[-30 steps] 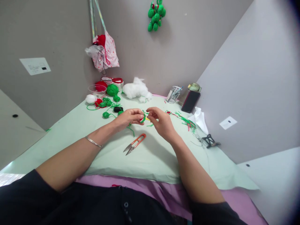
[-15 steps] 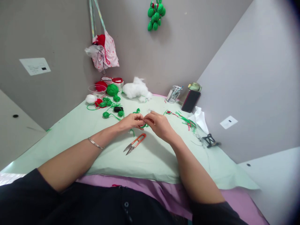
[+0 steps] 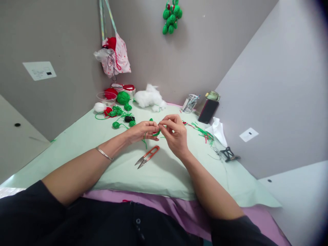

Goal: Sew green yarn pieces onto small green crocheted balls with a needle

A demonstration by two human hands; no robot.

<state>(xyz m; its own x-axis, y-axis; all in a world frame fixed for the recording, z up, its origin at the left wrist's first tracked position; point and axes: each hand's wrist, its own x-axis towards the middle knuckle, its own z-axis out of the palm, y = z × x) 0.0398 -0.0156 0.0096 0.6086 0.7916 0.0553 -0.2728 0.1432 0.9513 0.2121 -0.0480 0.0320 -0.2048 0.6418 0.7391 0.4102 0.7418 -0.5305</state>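
My left hand (image 3: 139, 132) is closed around a small green and red yarn piece (image 3: 156, 133), mostly hidden by the fingers. A green strand of yarn (image 3: 145, 140) dangles below that hand. At the right edge of the piece, my right hand (image 3: 176, 135) makes a pinch with thumb and forefinger. Whatever is between those fingertips is too small to make out. On the cloth just below both hands lie thread snips (image 3: 151, 154) with orange handles, blades pointing to the lower left.
Green yarn balls (image 3: 123, 98), a clear plastic tub (image 3: 106, 98) and white stuffing (image 3: 150, 96) stand at the back. To the right are a pen cup (image 3: 190, 104), a phone (image 3: 208, 111), green and red yarn scraps (image 3: 205, 131), white tissue (image 3: 219, 131) and a black clip (image 3: 230, 154).
My right hand has risen slightly and turned, its fingers more upright. More of the red and green piece shows in my left hand. The snips have not moved.
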